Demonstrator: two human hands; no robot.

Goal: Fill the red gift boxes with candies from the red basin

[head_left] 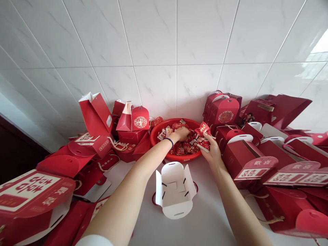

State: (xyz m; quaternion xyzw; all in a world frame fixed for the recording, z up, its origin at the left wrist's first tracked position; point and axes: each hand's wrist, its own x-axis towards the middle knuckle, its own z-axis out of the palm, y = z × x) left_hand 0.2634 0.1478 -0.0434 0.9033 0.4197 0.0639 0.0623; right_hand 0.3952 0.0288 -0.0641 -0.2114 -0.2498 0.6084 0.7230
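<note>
At the far left, beyond the edge of the white surface [205, 218], the room drops into a dark patch [12, 150], too dim to make out. On that side the tabletop is heaped with red gift boxes [30, 198], some lying flat with their flaps open. Behind them a tall red paper bag [96, 114] leans against the white tiled wall [164, 44].

In the middle a red plastic basin [156, 131] stands close to the wall, full of small red sweet packets [183, 148]. The left hand [181, 133], with a dark band [169, 140] on its wrist, reaches into the basin. Its fingers curl down onto the packets, but I cannot tell if they have closed on one.

In front of the basin, on bare tabletop between the two forearms, an unfolded box [175, 191] sits open, its white inside showing.

Just right of the basin, the right hand [211, 150] hovers at the rim, its fingers and thumb pinching a small bunch of held packets [203, 136].

Further right, more red boxes [256, 160] crowd the surface up to the wall, several with rope handles.
</note>
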